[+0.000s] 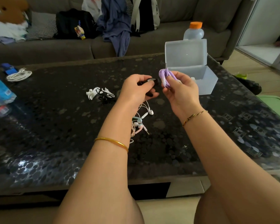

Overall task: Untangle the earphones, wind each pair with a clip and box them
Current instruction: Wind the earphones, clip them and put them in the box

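Binding the wound purple earphones (166,76) is, I judge, the step I am working on. My right hand (183,91) is curling its fingers round the looped bundle and holding it upright above the worktop (55,126). My left hand (136,88) is pinching a small dark piece (157,81), probably a clip, between thumb and fingers just beside the bundle. Next I am expecting to bring that piece across the middle of the coil and close it without letting the loops slip, then drop the bundle into the open clear box (207,84) just beyond my right hand. Below my wrists a tangle (143,117) of white, pink and teal earphones is lying unsorted, and a few white clips (91,93) are sitting left of my left hand.
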`<action>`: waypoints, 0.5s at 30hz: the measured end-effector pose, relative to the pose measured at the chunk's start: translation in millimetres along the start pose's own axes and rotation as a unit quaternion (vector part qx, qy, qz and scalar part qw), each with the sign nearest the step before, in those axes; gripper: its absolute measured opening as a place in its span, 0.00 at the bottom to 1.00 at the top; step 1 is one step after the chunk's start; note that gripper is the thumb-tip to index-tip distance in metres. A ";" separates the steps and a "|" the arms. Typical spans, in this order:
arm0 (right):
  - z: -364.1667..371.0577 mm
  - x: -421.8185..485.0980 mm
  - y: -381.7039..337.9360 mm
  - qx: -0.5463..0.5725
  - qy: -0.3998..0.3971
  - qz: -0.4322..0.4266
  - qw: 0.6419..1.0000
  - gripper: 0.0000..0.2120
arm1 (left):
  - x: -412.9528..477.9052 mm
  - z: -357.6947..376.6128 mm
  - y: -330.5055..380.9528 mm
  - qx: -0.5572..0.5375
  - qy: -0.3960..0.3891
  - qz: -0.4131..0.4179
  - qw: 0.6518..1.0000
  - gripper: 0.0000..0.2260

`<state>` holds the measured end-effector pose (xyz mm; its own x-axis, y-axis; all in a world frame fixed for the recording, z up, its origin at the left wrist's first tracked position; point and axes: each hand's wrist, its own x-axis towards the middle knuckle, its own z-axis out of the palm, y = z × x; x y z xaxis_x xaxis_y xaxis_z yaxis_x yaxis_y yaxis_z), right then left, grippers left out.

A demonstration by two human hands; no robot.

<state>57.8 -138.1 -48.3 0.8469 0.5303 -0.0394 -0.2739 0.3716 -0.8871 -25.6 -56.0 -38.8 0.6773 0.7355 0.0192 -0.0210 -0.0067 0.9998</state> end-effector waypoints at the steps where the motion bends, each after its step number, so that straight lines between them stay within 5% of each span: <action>1: 0.0 -0.1 0.3 -0.028 -0.009 -0.016 0.999 0.07 | -0.9 0.2 1.2 -0.025 -0.010 -0.009 1.000 0.05; 8: 4.0 -1.1 2.3 -0.180 -0.045 -0.127 0.974 0.06 | -4.6 -2.3 6.1 -0.077 -0.082 -0.046 0.993 0.05; 15: 4.0 -5.0 -2.6 -0.126 -0.102 -0.072 0.984 0.05 | -3.3 -4.0 8.1 -0.117 -0.064 -0.075 0.988 0.05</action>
<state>52.4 -138.7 -44.0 0.7522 0.6377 0.1660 -0.0142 0.2675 -0.9634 -31.0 -55.8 -30.8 0.7728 0.6248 -0.1120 -0.0736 0.2635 0.9618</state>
